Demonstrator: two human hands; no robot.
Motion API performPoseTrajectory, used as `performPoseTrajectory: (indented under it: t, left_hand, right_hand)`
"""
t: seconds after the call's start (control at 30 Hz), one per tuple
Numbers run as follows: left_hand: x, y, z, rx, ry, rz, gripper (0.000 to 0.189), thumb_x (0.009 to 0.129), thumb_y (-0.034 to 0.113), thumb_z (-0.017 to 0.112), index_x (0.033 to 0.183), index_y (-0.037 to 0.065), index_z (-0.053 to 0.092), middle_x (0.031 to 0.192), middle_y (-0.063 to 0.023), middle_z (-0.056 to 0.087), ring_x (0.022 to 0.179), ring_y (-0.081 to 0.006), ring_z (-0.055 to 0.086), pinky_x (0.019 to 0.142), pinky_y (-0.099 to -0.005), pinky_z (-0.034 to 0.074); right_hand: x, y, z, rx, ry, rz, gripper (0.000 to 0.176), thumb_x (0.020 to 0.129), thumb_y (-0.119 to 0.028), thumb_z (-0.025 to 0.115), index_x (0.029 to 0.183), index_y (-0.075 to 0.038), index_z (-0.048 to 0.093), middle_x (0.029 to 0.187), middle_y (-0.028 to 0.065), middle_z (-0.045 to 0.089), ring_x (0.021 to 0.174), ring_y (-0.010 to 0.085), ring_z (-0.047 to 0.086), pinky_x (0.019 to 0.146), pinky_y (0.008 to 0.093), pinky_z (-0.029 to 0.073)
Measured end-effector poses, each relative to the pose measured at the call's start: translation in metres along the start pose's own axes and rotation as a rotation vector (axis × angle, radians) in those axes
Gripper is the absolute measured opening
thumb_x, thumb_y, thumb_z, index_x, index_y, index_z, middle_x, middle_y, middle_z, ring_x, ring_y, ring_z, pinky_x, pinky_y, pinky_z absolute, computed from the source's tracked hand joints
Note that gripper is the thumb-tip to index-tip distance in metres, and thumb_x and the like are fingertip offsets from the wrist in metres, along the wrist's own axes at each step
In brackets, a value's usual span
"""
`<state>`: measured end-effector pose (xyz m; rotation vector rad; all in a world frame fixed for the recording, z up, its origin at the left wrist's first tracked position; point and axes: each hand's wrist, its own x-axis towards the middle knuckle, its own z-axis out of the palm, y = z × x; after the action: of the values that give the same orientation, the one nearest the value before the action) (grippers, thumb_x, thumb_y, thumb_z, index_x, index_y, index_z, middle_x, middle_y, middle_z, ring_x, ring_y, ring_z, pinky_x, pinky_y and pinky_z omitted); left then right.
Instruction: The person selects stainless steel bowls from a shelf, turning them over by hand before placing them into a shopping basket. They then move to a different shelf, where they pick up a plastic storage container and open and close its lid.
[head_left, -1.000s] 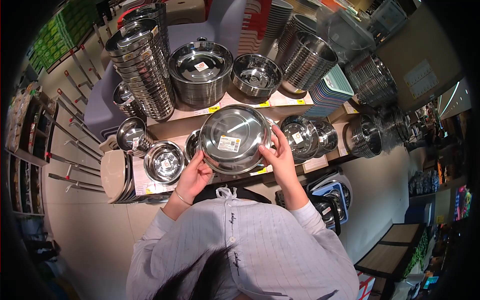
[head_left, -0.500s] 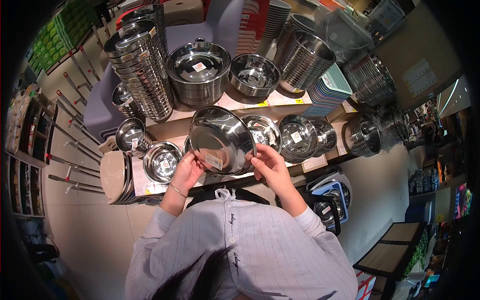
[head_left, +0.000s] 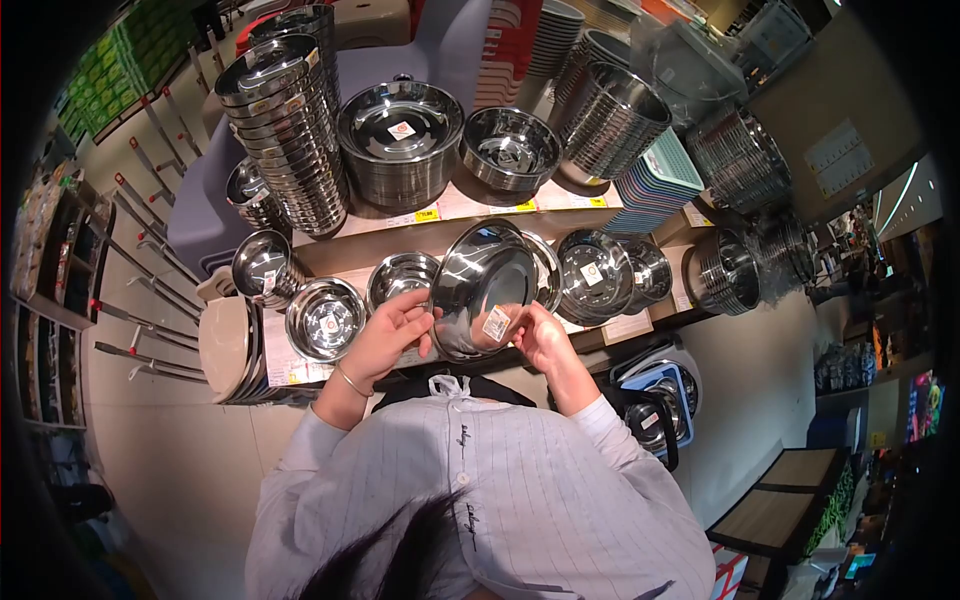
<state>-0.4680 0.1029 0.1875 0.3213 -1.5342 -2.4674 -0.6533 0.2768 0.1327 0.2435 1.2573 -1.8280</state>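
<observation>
A shiny stainless-steel bowl (head_left: 470, 275) is held up before my chest, tilted, with its flat base facing me. A white price sticker (head_left: 495, 323) is on its lower right side. My left hand (head_left: 390, 332), a thin bangle at its wrist, has curled fingers against the bowl's left rim. My right hand (head_left: 543, 338) grips the lower right edge beside the sticker. Just behind the bowl, more steel bowls sit on the lower shelf: one to the left (head_left: 402, 277), another further left (head_left: 326, 320) and a deeper one to the right (head_left: 590, 272).
Tall stacks of steel basins (head_left: 285, 140) and a lidded stack of pots (head_left: 400, 140) stand on the upper shelf (head_left: 370, 240). A blue basket (head_left: 655, 400) with steel ware is low at my right. Beige stools (head_left: 230, 345) stand at the left.
The bowl has moved right and turned to a steeper tilt, its sticker shifting right. Both hands have moved with it, and the left grip looks looser. Another shelf bowl now shows at the left.
</observation>
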Motion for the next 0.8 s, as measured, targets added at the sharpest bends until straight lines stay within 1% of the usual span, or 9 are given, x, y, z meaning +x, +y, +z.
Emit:
performPoseTrajectory:
  t: [0.07,0.1,0.17,0.33,0.43,0.5,0.6,0.7,0.8]
  left_hand:
    - [0.005,-0.007,-0.001,-0.224,-0.059,-0.017,0.037,0.089,0.01,0.051,0.124,0.002,0.042,0.098,-0.0052,0.057,0.055,-0.0072,0.049,0.057,-0.0184,0.042]
    - [0.007,-0.01,0.0,-0.225,-0.063,-0.019,0.037,0.089,0.01,0.051,0.124,0.002,0.042,0.098,-0.0052,0.057,0.055,-0.0072,0.049,0.057,-0.0184,0.042]
    - [0.009,-0.014,0.002,-0.389,0.021,0.038,0.035,0.09,0.013,0.051,0.123,0.004,0.043,0.096,-0.0031,0.056,0.056,-0.006,0.048,0.054,-0.0175,0.041]
    - [0.017,-0.017,0.002,-0.43,0.1,0.078,0.025,0.093,0.019,0.046,0.114,0.007,0.049,0.086,0.0021,0.055,0.06,-0.0038,0.043,0.054,-0.0164,0.038]
    - [0.02,-0.032,-0.009,-0.44,0.195,-0.006,0.022,0.093,0.019,0.044,0.11,0.006,0.052,0.079,0.0051,0.053,0.06,-0.0019,0.042,0.056,-0.0166,0.036]
    - [0.021,-0.039,-0.009,-0.393,0.204,-0.034,0.022,0.093,0.02,0.044,0.109,0.007,0.052,0.079,0.0055,0.053,0.061,-0.0019,0.042,0.056,-0.0165,0.036]
    - [0.02,-0.043,-0.001,-0.309,0.233,-0.098,0.022,0.093,0.02,0.044,0.109,0.007,0.053,0.08,0.0062,0.053,0.062,-0.002,0.043,0.059,-0.0169,0.039]
    - [0.025,-0.04,0.01,-0.296,0.267,-0.124,0.024,0.094,0.02,0.043,0.111,0.007,0.052,0.09,0.0033,0.058,0.068,-0.0045,0.049,0.065,-0.0204,0.043]
    - [0.034,-0.042,0.031,-0.307,0.277,-0.128,0.024,0.094,0.021,0.042,0.111,0.006,0.052,0.093,0.0021,0.058,0.07,-0.0055,0.05,0.064,-0.0205,0.041]
  right_hand:
    - [0.001,0.002,-0.005,-0.053,-0.151,0.093,0.015,0.093,-0.014,0.035,0.093,-0.005,0.047,0.068,0.0026,0.047,0.053,0.0102,0.042,0.047,0.0221,0.037]
    - [-0.006,0.002,0.001,-0.027,-0.087,0.066,0.015,0.092,-0.014,0.037,0.089,-0.005,0.049,0.067,0.0014,0.047,0.052,0.0078,0.04,0.045,0.0207,0.035]
    - [-0.013,-0.003,0.002,-0.039,-0.136,0.054,0.014,0.092,-0.014,0.038,0.089,-0.005,0.049,0.067,0.0004,0.046,0.052,0.0065,0.039,0.045,0.0199,0.035]
    - [-0.039,-0.026,0.002,-0.053,-0.191,-0.011,0.011,0.09,-0.014,0.044,0.088,-0.006,0.051,0.073,0.0023,0.055,0.051,0.0032,0.037,0.043,0.0172,0.033]
    - [-0.055,-0.041,0.002,-0.071,-0.231,-0.059,0.014,0.09,-0.016,0.045,0.086,-0.005,0.053,0.076,0.0057,0.058,0.052,0.0028,0.04,0.043,0.0166,0.034]
    - [-0.06,-0.05,-0.002,-0.147,-0.315,-0.113,0.015,0.09,-0.018,0.047,0.088,-0.004,0.054,0.076,0.0037,0.057,0.052,0.0037,0.042,0.044,0.0172,0.036]
    - [-0.069,-0.054,-0.001,-0.065,-0.266,-0.158,0.014,0.09,-0.017,0.048,0.088,-0.004,0.054,0.075,0.0042,0.056,0.051,0.0032,0.039,0.042,0.0157,0.033]
    - [-0.073,-0.06,-0.009,-0.041,-0.31,-0.165,0.016,0.089,-0.019,0.051,0.088,-0.003,0.054,0.078,0.0011,0.056,0.049,0.0055,0.042,0.044,0.019,0.038]
    - [-0.079,-0.07,-0.023,-0.056,-0.346,-0.196,0.015,0.089,-0.019,0.052,0.089,-0.003,0.054,0.078,0.0009,0.056,0.049,0.0065,0.044,0.043,0.0206,0.04]
